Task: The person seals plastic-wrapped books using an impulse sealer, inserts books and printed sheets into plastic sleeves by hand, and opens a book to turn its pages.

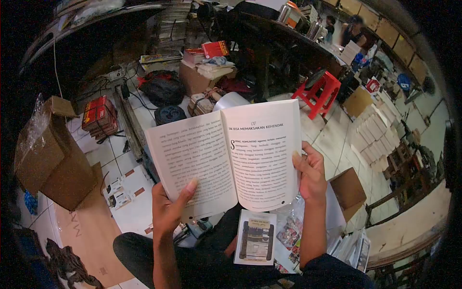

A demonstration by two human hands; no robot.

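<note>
An open book [262, 164] is held up before me, its two printed pages facing me. On its lower left page lies the thumb of my left hand [168, 207], with the fingers behind the book. My right hand [312, 174] grips the right edge, thumb on the page margin. The right page carries a chapter heading near its top. Below the book, a smaller book with a pictured cover [256, 238] lies near my lap. Beside it, partly under my right forearm, are colourful printed sheets [289, 236].
Cardboard boxes [62, 154] stand at left beside a tied stack of red books [100, 115]. A red plastic stool [317, 91] is at upper right. Stacked books [378, 127] fill the right side. Another person [353, 31] is in the far background.
</note>
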